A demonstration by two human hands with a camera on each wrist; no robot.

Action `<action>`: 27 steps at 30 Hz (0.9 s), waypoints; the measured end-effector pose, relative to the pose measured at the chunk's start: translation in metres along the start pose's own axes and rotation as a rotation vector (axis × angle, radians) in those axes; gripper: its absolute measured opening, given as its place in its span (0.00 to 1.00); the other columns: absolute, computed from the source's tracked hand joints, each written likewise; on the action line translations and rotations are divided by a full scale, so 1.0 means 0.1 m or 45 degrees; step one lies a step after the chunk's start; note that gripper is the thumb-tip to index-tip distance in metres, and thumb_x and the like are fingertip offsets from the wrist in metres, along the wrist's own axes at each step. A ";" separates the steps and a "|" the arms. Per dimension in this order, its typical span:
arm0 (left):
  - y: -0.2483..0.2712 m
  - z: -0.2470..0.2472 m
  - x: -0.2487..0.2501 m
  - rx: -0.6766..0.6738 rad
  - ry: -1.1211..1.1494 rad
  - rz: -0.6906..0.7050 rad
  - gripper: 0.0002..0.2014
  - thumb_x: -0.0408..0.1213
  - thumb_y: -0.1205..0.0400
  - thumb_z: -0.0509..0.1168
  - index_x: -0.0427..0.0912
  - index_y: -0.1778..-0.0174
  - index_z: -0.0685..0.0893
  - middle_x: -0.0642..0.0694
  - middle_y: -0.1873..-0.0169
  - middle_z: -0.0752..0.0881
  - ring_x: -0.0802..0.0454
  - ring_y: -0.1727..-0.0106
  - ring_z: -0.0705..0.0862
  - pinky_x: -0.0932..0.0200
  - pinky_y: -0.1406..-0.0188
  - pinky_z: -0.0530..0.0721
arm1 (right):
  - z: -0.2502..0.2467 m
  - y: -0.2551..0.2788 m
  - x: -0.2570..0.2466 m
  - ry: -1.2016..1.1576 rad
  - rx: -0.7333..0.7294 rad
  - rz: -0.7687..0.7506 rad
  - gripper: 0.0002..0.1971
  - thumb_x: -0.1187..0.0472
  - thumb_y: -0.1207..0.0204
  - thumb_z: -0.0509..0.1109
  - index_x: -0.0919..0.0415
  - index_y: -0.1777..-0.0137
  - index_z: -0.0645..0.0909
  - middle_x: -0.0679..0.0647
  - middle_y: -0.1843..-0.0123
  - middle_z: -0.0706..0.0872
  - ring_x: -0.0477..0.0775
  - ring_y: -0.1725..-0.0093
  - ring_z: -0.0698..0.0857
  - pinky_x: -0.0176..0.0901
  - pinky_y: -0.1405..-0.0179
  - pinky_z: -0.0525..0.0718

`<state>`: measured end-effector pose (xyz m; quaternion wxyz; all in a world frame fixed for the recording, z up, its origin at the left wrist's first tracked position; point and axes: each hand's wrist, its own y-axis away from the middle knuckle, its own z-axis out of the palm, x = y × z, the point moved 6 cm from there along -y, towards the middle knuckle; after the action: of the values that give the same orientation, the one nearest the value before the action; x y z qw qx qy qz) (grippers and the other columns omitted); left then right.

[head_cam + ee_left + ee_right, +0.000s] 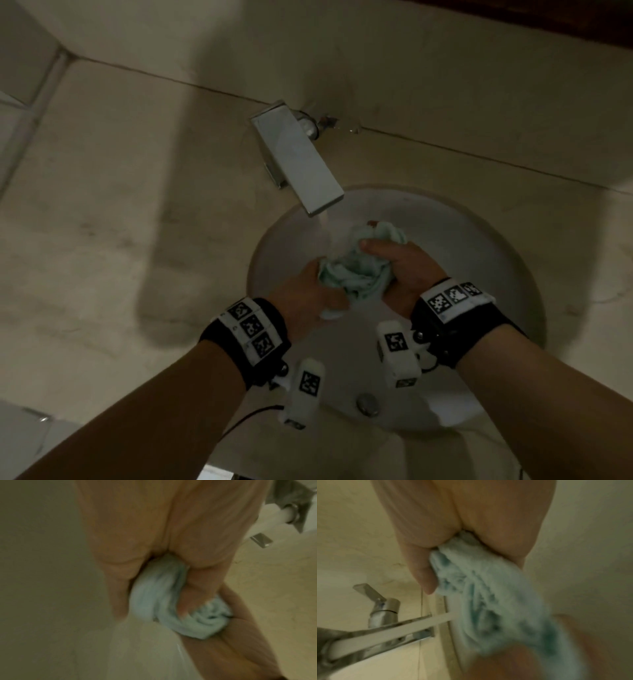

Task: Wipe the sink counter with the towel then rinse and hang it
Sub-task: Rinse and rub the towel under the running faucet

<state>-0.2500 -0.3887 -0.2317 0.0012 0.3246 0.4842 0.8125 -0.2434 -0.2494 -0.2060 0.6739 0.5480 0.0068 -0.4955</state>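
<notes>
A bunched pale blue towel (356, 270) is held over the round white sink (486, 246), right beside the water stream (323, 226) falling from the flat chrome faucet (298, 161). My left hand (308, 294) grips the towel's left end, and in the left wrist view its fingers (193, 591) curl into the cloth (154, 592). My right hand (400, 267) grips the right end, thumb on top; the right wrist view shows the thumb (423, 574) pressed on the towel (488, 595), with the stream (443, 618) hitting it.
The beige counter (120, 222) spreads left of and behind the basin. A chrome drain plug (367, 404) sits at the sink's near side. The faucet lever (368, 591) stands above the spout. The wall joint runs close behind the faucet.
</notes>
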 end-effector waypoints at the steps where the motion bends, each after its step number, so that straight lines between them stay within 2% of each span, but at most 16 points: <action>1: 0.03 0.02 -0.03 -0.058 -0.030 -0.090 0.39 0.30 0.30 0.81 0.50 0.22 0.77 0.44 0.30 0.84 0.38 0.33 0.85 0.35 0.39 0.87 | 0.02 0.00 -0.02 0.007 -0.016 -0.002 0.08 0.68 0.21 0.69 0.62 0.45 0.87 0.61 0.50 0.92 0.64 0.49 0.90 0.54 0.53 0.92; 3: 0.05 0.06 -0.04 -0.117 -0.113 -0.123 0.21 0.27 0.26 0.79 0.42 0.37 0.87 0.38 0.43 0.88 0.36 0.44 0.86 0.39 0.45 0.89 | 0.10 0.00 -0.05 0.103 -0.065 -0.004 0.13 0.67 0.21 0.71 0.65 0.38 0.86 0.64 0.43 0.90 0.66 0.44 0.89 0.59 0.44 0.90; 5: 0.07 0.13 0.06 -0.086 -0.252 -0.059 0.05 0.28 0.23 0.76 0.38 0.54 0.88 0.36 0.61 0.86 0.38 0.60 0.84 0.41 0.54 0.90 | 0.20 0.00 -0.03 0.242 -0.118 0.004 0.17 0.69 0.25 0.74 0.68 0.35 0.84 0.66 0.41 0.89 0.66 0.43 0.88 0.63 0.38 0.86; 7: 0.05 0.12 0.10 0.052 -0.449 -0.104 0.05 0.33 0.21 0.76 0.44 0.58 0.86 0.43 0.65 0.85 0.46 0.65 0.83 0.50 0.63 0.88 | 0.27 -0.01 -0.02 0.380 -0.119 -0.004 0.17 0.69 0.27 0.76 0.71 0.38 0.84 0.67 0.44 0.89 0.64 0.45 0.89 0.62 0.38 0.86; 8: 0.03 0.11 0.11 0.120 -0.544 -0.132 0.05 0.36 0.21 0.75 0.45 0.58 0.85 0.45 0.66 0.84 0.49 0.66 0.83 0.54 0.67 0.86 | 0.30 -0.01 -0.03 0.433 -0.093 -0.036 0.12 0.69 0.25 0.75 0.69 0.42 0.86 0.64 0.48 0.91 0.60 0.48 0.90 0.59 0.40 0.88; 10: -0.01 0.09 0.10 0.178 -0.607 -0.163 0.07 0.38 0.19 0.73 0.44 0.61 0.83 0.47 0.69 0.83 0.53 0.70 0.81 0.63 0.72 0.81 | 0.28 -0.02 -0.07 0.455 0.013 -0.108 0.03 0.65 0.20 0.72 0.59 0.50 0.87 0.53 0.60 0.91 0.51 0.55 0.91 0.46 0.53 0.89; 12: -0.06 0.11 0.09 0.163 -0.574 -0.171 0.13 0.36 0.17 0.70 0.43 0.68 0.81 0.46 0.71 0.81 0.56 0.76 0.79 0.67 0.80 0.76 | 0.24 -0.04 -0.10 0.405 0.120 -0.122 0.05 0.57 0.19 0.71 0.57 0.50 0.86 0.49 0.65 0.89 0.47 0.61 0.90 0.35 0.63 0.87; 14: -0.08 0.14 0.09 0.166 -0.573 -0.163 0.15 0.34 0.15 0.68 0.41 0.69 0.80 0.45 0.73 0.79 0.59 0.82 0.78 0.70 0.86 0.72 | 0.18 -0.09 -0.08 0.434 0.186 -0.092 0.12 0.49 0.19 0.71 0.58 0.53 0.86 0.52 0.61 0.89 0.44 0.64 0.89 0.32 0.66 0.86; 15: -0.07 0.15 0.09 0.167 -0.590 -0.160 0.14 0.34 0.14 0.66 0.41 0.67 0.82 0.45 0.73 0.79 0.58 0.82 0.78 0.72 0.88 0.71 | 0.15 -0.12 -0.06 0.457 0.208 -0.065 0.14 0.46 0.20 0.71 0.57 0.54 0.86 0.53 0.57 0.90 0.44 0.63 0.89 0.34 0.62 0.87; 17: -0.06 0.16 0.10 0.165 -0.573 -0.131 0.10 0.33 0.12 0.64 0.38 0.58 0.86 0.46 0.72 0.78 0.56 0.76 0.76 0.72 0.88 0.71 | 0.09 -0.18 -0.02 0.447 0.254 -0.022 0.16 0.41 0.23 0.72 0.54 0.53 0.85 0.51 0.53 0.90 0.48 0.56 0.89 0.42 0.45 0.87; 19: -0.03 0.14 0.09 0.191 -0.535 -0.131 0.06 0.33 0.13 0.65 0.38 0.52 0.87 0.46 0.72 0.79 0.56 0.76 0.76 0.69 0.85 0.73 | 0.03 -0.22 0.02 0.439 0.312 -0.002 0.15 0.38 0.24 0.71 0.49 0.50 0.81 0.43 0.54 0.86 0.44 0.58 0.85 0.42 0.40 0.80; 21: 0.01 0.14 0.08 0.202 -0.581 -0.150 0.10 0.34 0.16 0.68 0.42 0.64 0.86 0.46 0.74 0.80 0.56 0.78 0.77 0.66 0.82 0.74 | 0.02 -0.24 0.03 0.408 0.320 0.006 0.16 0.38 0.25 0.72 0.49 0.50 0.77 0.43 0.57 0.82 0.41 0.60 0.82 0.42 0.40 0.77; 22: 0.01 0.14 0.08 0.199 -0.597 -0.158 0.14 0.35 0.17 0.69 0.43 0.70 0.82 0.46 0.75 0.80 0.55 0.79 0.77 0.66 0.81 0.74 | 0.01 -0.24 0.04 0.396 0.326 0.020 0.18 0.37 0.28 0.74 0.50 0.53 0.79 0.45 0.58 0.83 0.44 0.59 0.84 0.43 0.37 0.78; 24: 0.04 0.11 0.09 0.224 -0.587 -0.180 0.15 0.37 0.16 0.69 0.43 0.70 0.79 0.44 0.72 0.80 0.55 0.78 0.79 0.64 0.79 0.75 | 0.03 -0.23 0.02 0.370 0.324 0.050 0.29 0.29 0.46 0.79 0.50 0.54 0.83 0.50 0.52 0.89 0.54 0.50 0.89 0.51 0.33 0.83; 26: 0.10 0.00 0.16 0.345 -0.559 -0.144 0.10 0.41 0.18 0.73 0.43 0.63 0.82 0.43 0.68 0.84 0.50 0.71 0.83 0.60 0.76 0.80 | -0.02 -0.26 -0.05 0.353 0.327 0.037 0.45 0.25 0.59 0.81 0.49 0.42 0.85 0.52 0.43 0.90 0.57 0.44 0.90 0.55 0.34 0.84; 27: 0.15 -0.05 0.23 0.403 -0.515 -0.100 0.10 0.43 0.20 0.75 0.44 0.58 0.82 0.42 0.64 0.86 0.47 0.67 0.85 0.56 0.74 0.84 | -0.06 -0.26 -0.12 0.406 0.345 0.030 0.51 0.23 0.59 0.80 0.49 0.34 0.83 0.51 0.38 0.89 0.57 0.40 0.88 0.55 0.33 0.84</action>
<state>-0.2663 -0.3936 -0.2093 0.0786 0.4575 0.6075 0.6446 -0.2635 -0.2347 -0.2208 0.5903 0.7051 0.0402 -0.3909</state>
